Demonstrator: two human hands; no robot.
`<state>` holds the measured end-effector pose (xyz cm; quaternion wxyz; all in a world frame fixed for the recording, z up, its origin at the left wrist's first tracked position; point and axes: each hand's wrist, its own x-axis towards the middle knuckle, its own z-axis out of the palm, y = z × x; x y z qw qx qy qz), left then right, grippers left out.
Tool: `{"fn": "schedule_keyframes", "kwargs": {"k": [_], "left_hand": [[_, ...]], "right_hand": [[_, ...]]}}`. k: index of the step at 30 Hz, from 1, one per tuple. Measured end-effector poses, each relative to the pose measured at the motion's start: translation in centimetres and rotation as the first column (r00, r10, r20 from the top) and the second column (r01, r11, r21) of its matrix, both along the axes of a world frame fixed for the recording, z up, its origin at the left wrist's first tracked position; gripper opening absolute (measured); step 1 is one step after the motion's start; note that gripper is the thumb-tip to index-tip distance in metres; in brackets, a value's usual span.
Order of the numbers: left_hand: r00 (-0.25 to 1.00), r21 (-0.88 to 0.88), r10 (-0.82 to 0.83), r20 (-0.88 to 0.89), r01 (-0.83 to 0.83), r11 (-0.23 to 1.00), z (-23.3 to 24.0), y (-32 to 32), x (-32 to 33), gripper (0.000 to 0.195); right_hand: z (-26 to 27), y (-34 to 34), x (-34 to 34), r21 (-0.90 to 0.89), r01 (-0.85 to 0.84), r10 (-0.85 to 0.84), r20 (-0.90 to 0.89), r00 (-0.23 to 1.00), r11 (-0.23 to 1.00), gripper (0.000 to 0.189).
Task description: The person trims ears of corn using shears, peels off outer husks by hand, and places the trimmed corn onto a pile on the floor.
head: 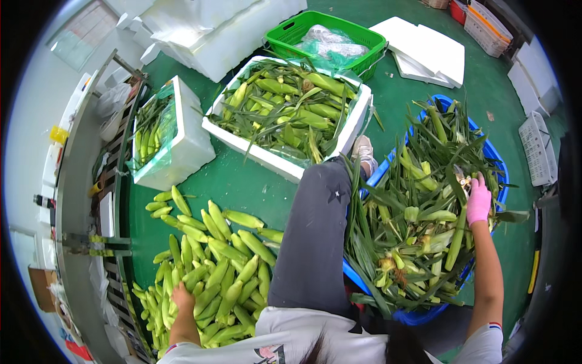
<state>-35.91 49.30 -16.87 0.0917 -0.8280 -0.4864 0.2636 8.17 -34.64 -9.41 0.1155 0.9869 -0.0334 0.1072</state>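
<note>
My left hand (183, 296), bare, rests at the pile of trimmed corn ears in green husks (227, 273) on the floor; whether its fingers grip an ear cannot be told. My right hand (479, 200), in a pink glove, is over the blue tub (495, 157) heaped with corn leaves and stalk pieces (409, 204). Its fingers are closed around the handles of a metal cutting tool (463, 180), probably pruning shears, partly hidden by leaves. A white foam box (268, 159) full of untrimmed, leafy corn ears (295, 109) stands in front of me.
A smaller foam box (191, 145) with corn stands at the left, beside a metal rack (91, 150). Behind the large box is a green plastic crate (291, 45) holding wrapped bundles. Foam lids (427, 50) lie on the green floor. A white basket (536, 150) stands at the right.
</note>
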Motion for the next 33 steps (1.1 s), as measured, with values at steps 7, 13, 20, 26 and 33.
{"fn": "schedule_keyframes", "kwargs": {"k": [7, 13, 20, 26, 33], "left_hand": [[0.978, -0.119, -0.090, 0.189, 0.114, 0.986, -1.3, 7.3, 11.8, 0.059], [0.025, 0.248, -0.582, 0.813, 0.890, 0.384, 5.2, -16.5, 61.6, 0.033], [0.084, 0.199, -0.966, 0.245, 0.971, 0.135, -0.7, -29.5, 83.2, 0.032], [0.162, 0.246, -0.939, 0.303, 0.939, 0.241, 1.3, -35.8, 80.7, 0.067], [0.211, -0.084, -0.681, 0.701, 0.973, 0.215, -2.2, -21.8, 72.9, 0.058]], "right_hand": [[-7.1, -11.1, 6.5, 0.307, 0.171, -0.152, -0.087, 0.985, 0.936, 0.036], [-18.9, -25.2, 7.7, 0.651, -0.062, 0.036, 0.053, 0.998, 0.756, 0.043], [-26.0, -26.2, 8.6, 0.587, 0.518, -0.380, -0.351, 0.856, 0.622, 0.032], [-16.6, -22.3, 7.2, 0.522, 0.022, 0.011, -0.060, 0.998, 0.853, 0.058], [5.5, 1.0, -3.1, 0.492, 0.188, -0.025, -0.320, 0.947, 0.850, 0.041]]}}
